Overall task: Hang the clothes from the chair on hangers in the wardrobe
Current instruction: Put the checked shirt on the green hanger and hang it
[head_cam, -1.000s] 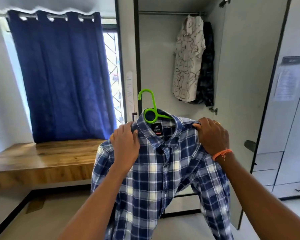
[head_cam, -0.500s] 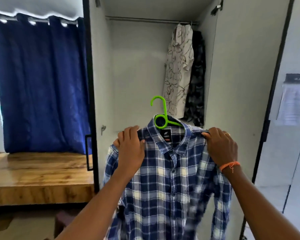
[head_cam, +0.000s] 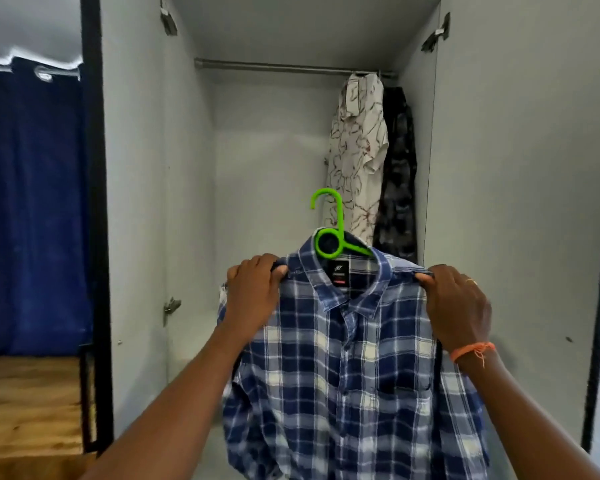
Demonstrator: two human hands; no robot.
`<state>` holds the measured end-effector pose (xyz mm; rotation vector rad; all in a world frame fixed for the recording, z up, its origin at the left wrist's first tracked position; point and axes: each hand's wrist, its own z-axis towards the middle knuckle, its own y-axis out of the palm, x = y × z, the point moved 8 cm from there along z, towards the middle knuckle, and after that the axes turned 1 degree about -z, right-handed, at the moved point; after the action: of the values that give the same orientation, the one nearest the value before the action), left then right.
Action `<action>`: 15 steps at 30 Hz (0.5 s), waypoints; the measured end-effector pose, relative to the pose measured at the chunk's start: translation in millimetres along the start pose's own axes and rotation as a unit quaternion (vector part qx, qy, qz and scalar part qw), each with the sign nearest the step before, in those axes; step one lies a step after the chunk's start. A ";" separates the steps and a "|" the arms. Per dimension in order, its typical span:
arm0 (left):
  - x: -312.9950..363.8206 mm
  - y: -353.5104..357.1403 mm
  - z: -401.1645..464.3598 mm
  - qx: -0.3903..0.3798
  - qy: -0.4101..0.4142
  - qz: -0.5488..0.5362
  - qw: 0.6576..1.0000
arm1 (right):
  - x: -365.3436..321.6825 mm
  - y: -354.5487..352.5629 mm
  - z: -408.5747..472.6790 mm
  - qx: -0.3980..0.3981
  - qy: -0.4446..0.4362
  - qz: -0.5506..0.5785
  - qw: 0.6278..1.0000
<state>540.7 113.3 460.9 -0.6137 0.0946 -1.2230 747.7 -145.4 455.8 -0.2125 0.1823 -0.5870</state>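
A blue and white plaid shirt [head_cam: 343, 368] hangs on a green plastic hanger [head_cam: 330, 227], held up in front of the open wardrobe. My left hand [head_cam: 253, 292] grips the shirt's left shoulder and my right hand [head_cam: 456, 306] grips its right shoulder, with the hanger's arms hidden under the cloth. The hanger's hook points up, well below the metal rail [head_cam: 278, 65] at the top of the wardrobe. The chair is out of sight.
A white patterned shirt [head_cam: 359, 150] and a dark garment [head_cam: 397, 174] hang at the rail's right end. The wardrobe's open doors [head_cam: 136, 202] flank the opening. A blue curtain [head_cam: 32, 209] and a wooden bench [head_cam: 25, 403] lie to the left.
I have come closer to the wardrobe and turned to face it squarely. The shirt on its hanger has moved with both hands toward the opening; the grip is unchanged.
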 end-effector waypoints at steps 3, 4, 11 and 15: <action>-13.4 23.4 34.6 0.004 0.007 -0.064 0.998 | 17.4 49.8 7.8 -0.075 0.048 0.042 0.995; -17.9 29.8 45.4 0.015 0.003 -0.078 0.997 | 20.0 64.2 12.0 -0.096 0.074 0.072 0.990; -43.3 79.0 116.9 -0.018 0.023 -0.094 0.995 | -58.7 129.6 101.6 -0.086 0.085 0.329 0.937; -62.8 87.6 132.8 0.003 0.017 -0.106 0.994 | -107.0 163.7 159.4 -0.112 0.098 0.391 0.908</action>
<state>644.1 239.1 513.3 -0.6091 0.0547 -1.4383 783.3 71.3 580.0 -0.2796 0.5033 0.2212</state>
